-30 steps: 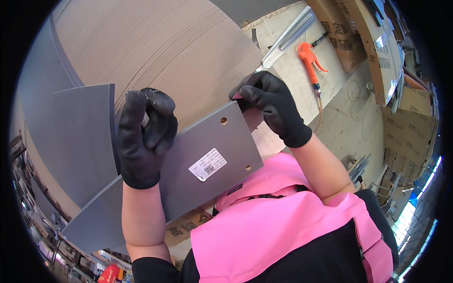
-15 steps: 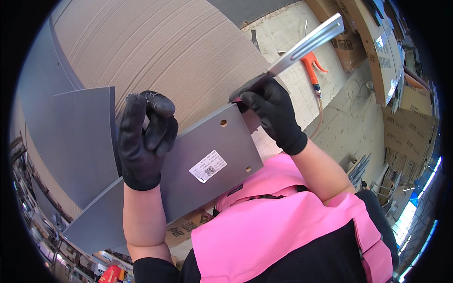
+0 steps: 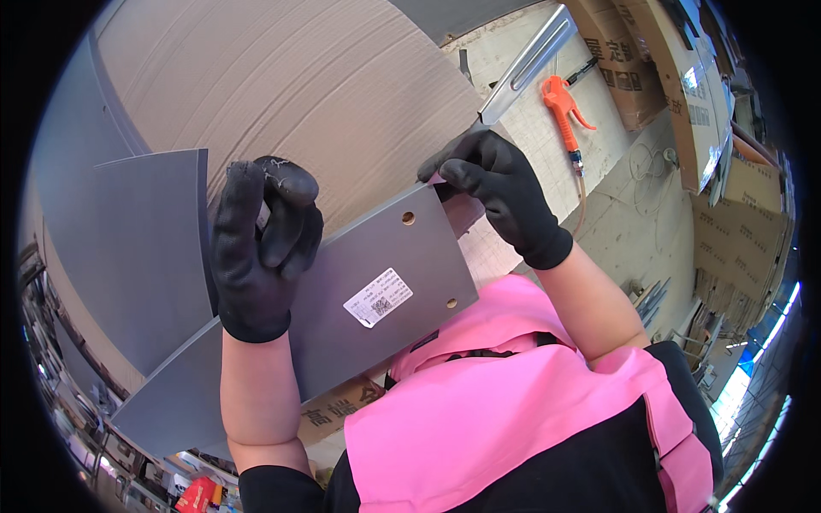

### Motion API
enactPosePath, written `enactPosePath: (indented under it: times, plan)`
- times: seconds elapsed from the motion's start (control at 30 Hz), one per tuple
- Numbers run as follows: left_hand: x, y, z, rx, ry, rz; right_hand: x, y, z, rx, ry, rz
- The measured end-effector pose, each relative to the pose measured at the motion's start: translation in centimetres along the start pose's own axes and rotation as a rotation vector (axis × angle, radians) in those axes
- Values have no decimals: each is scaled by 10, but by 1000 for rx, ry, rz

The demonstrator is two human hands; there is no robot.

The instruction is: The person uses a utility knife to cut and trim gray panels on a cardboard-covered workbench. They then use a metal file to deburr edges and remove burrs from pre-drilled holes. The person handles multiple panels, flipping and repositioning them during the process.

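A flat grey panel (image 3: 410, 261) with small drilled holes and a white label (image 3: 378, 297) is held tilted in front of my chest. My left hand (image 3: 263, 252), in a black glove, is curled over the panel's upper left edge and grips it. My right hand (image 3: 500, 192), also in a black glove, sits at the panel's top right corner. It is closed on the near end of a long silver metal rail (image 3: 528, 61) that points up and away to the right. The rail's near tip is hidden by my fingers.
A large sheet of brown corrugated cardboard (image 3: 291, 85) lies behind the panel. Another grey panel (image 3: 141, 248) is at the left. An orange air blow gun (image 3: 561, 101) with a hose lies on the pale bench, and cardboard boxes (image 3: 629, 60) stand at the far right.
The rail in my right hand swung flatter to the right, then back up to a steeper angle. My right hand shifted slightly along the panel's corner. My left hand has kept its hold.
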State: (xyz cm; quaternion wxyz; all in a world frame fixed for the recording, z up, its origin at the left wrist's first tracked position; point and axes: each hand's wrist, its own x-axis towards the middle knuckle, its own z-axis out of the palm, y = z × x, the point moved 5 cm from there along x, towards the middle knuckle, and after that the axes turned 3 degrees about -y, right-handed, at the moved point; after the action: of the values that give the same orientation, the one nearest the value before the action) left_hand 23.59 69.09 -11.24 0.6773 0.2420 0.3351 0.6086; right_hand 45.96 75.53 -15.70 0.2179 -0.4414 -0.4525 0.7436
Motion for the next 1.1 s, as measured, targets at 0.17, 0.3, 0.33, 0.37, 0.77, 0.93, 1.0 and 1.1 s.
enactPosePath:
  times: [0.17, 0.3, 0.33, 0.37, 0.77, 0.93, 1.0, 1.1]
  plan:
    - [-1, -1, -1, -4, 20, -6, 1, -6, 4, 67, -63, 16]
    - [-1, -2, 1, -45, 14, -6, 5, -14, 5, -16, -76, 69]
    - [-1, -2, 1, -47, 8, -3, 6, -15, 5, -50, -76, 87]
    - [-1, -2, 2, -45, 1, 5, 7, -16, 5, -83, -76, 103]
    - [-1, -3, -3, -77, -17, 31, 7, -7, -3, 48, 1, 67]
    - [1, -2, -3, -75, -21, 13, -2, -9, -3, -2, -132, -31]
    - [1, -2, -2, -69, -19, 7, -2, -8, -1, -24, -141, -19]
    - [0, -1, 0, -55, -9, 4, 2, -11, 0, -9, -143, 18]
